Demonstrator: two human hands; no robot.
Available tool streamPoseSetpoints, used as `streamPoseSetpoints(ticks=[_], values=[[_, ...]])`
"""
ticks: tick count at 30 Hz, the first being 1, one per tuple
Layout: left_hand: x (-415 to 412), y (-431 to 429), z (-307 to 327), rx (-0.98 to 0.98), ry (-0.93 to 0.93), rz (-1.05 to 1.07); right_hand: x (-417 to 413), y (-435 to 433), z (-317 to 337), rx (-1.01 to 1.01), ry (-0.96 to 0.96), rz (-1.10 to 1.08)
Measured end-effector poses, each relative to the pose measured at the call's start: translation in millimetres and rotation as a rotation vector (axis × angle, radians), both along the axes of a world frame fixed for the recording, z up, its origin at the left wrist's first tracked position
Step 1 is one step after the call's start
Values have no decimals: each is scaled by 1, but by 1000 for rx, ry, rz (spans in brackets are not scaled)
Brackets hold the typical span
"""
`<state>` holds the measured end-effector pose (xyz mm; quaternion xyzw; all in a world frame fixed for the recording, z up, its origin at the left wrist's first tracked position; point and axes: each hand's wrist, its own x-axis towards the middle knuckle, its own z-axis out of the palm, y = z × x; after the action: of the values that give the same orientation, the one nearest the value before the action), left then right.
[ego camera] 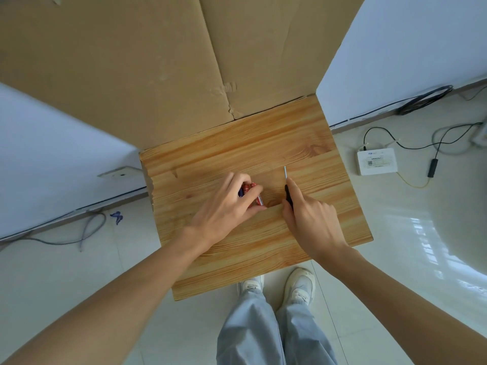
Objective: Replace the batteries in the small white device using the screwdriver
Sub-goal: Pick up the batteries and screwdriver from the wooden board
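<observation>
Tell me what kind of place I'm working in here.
Probably a sparsely furnished room at home or in an office, not a workshop: a small wooden table on a glossy tiled floor, cardboard propped against white walls, and a router with loose cables on the floor.

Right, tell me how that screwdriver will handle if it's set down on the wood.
The screwdriver looks slim and light, pinched easily by the right hand. Its thin straight shaft seems stiff. Its handle appears rounded, so it would probably roll on the smooth tabletop.

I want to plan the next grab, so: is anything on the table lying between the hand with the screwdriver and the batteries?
Nothing visible: bare wood table separates the right hand, holding the screwdriver, from the batteries under the left hand.
</observation>
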<state>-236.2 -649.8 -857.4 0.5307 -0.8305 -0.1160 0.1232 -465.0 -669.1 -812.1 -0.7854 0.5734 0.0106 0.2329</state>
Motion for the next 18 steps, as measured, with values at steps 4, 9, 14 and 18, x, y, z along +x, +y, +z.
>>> streamPoseSetpoints(ticks=[4,9,14,18], values=[[-1,-7,33,14,45,-27,-2,4,24,3,-43,-81],[-17,-21,116,-51,112,-115,-13,17,85,1,-135,-283],[-57,-39,221,-134,170,-257,-42,42,178,-60,-321,-533],[-109,-53,307,-196,212,-325,-81,56,250,-118,-362,-717]])
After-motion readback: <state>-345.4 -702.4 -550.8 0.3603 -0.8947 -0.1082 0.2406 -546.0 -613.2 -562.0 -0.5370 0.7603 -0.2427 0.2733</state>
